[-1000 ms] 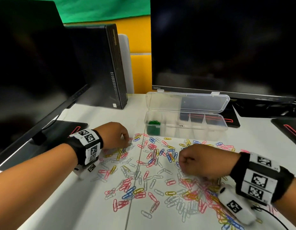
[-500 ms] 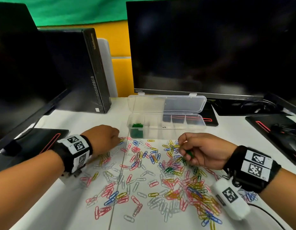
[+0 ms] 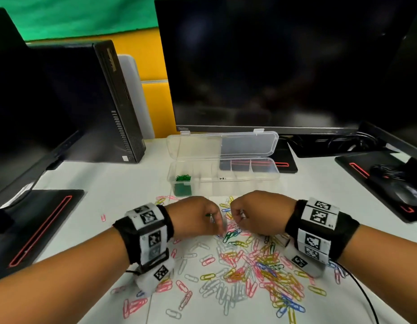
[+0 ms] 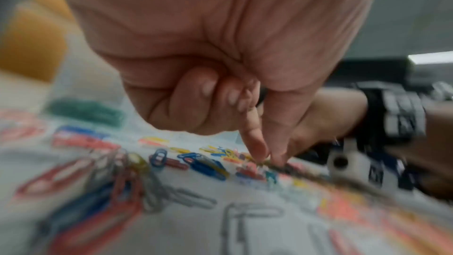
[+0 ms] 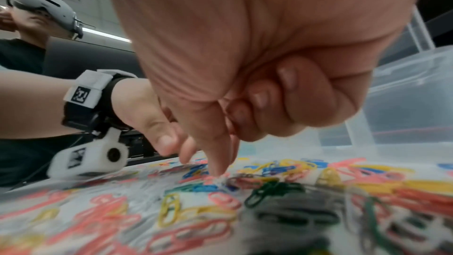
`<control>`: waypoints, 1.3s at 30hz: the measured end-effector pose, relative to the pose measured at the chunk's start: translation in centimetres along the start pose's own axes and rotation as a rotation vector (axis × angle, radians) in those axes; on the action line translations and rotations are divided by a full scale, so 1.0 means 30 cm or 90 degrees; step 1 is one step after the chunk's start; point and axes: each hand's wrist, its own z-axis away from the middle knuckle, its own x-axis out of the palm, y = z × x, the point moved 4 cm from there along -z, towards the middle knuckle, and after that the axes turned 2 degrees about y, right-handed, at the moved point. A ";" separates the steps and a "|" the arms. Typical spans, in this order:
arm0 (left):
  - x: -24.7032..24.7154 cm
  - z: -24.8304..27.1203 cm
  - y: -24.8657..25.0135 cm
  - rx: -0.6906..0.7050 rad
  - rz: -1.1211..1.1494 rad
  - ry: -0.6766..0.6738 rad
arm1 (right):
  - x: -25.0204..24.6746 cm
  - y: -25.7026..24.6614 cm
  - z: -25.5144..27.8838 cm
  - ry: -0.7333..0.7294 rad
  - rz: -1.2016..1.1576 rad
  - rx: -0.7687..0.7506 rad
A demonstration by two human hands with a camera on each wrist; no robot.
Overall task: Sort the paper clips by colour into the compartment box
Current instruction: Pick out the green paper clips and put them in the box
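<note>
A loose pile of coloured paper clips (image 3: 245, 265) covers the white table in front of me. The clear compartment box (image 3: 261, 176) stands open behind it, with green clips (image 3: 183, 177) in its leftmost compartment. Both hands hover close together over the pile's far middle. My left hand (image 3: 220, 230) has three fingers curled, and a green clip (image 3: 208, 215) shows at its knuckles. Its thumb and forefinger (image 4: 256, 143) pinch down into the pile. My right hand (image 5: 219, 172) points thumb and forefinger onto the clips beside dark green ones (image 5: 272, 189), its other fingers curled.
A large monitor (image 3: 273, 66) stands right behind the box. A small desktop computer (image 3: 114, 106) stands at the back left. Black pads with red lines lie at the far left (image 3: 39, 225) and far right (image 3: 371, 171), a mouse (image 3: 406, 195) on the right one.
My left hand has moved right from the pile's left edge to its middle. My right hand has come down and left, so the two now almost touch.
</note>
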 end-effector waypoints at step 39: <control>-0.362 -0.041 -0.184 -0.181 0.647 0.379 | -0.177 -0.105 -0.346 0.079 -0.906 0.179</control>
